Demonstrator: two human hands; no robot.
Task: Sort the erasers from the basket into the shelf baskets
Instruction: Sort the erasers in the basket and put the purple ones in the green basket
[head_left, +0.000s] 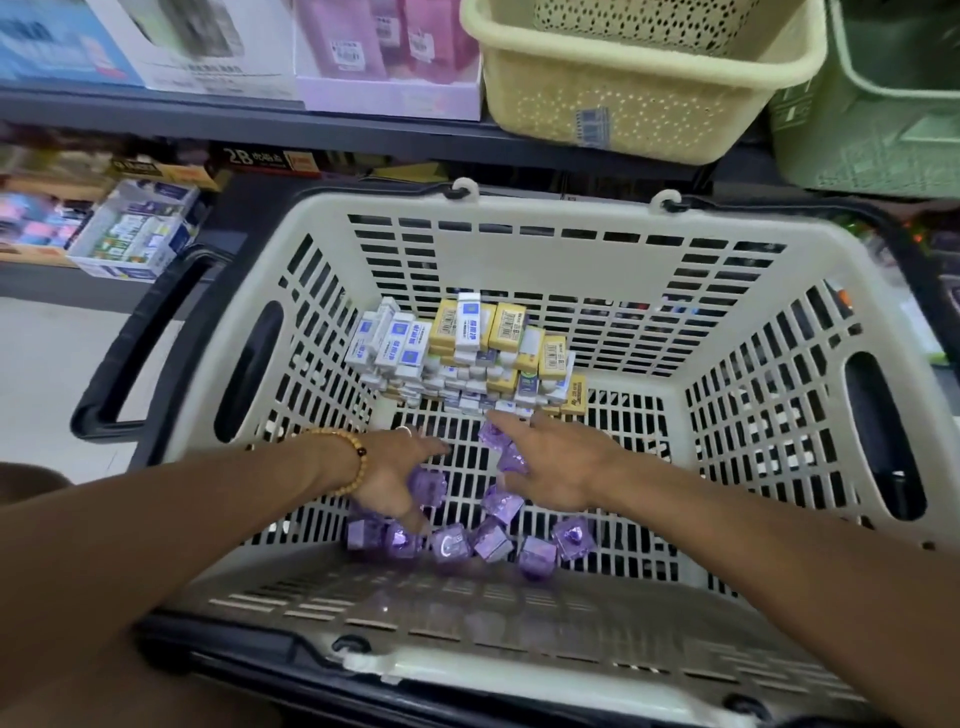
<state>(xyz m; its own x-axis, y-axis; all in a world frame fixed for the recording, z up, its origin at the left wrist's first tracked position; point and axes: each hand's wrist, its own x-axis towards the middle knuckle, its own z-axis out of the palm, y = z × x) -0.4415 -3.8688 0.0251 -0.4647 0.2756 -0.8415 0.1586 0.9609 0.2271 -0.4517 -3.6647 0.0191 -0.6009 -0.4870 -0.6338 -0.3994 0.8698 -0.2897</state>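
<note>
A cream slotted shopping basket (519, 218) fills the view. A heap of white and yellow boxed erasers (462, 358) is piled against its far wall. Several purple wrapped erasers (491, 538) lie loose on its floor nearer me. My left hand (395, 467), with a bead bracelet and a ring, reaches down among the purple erasers, fingers curled around one or more of them. My right hand (556, 457) is spread over the purple erasers with its index finger pointing at the foot of the heap; it grips nothing that I can see.
On the shelf above stand a yellow perforated basket (623, 88) and a green basket (878, 119) at the right. Boxed goods (389, 57) fill the shelf to the left. A lower shelf at the left carries a tray of small boxes (135, 234). The shopping basket's black handle (135, 343) hangs off its left side.
</note>
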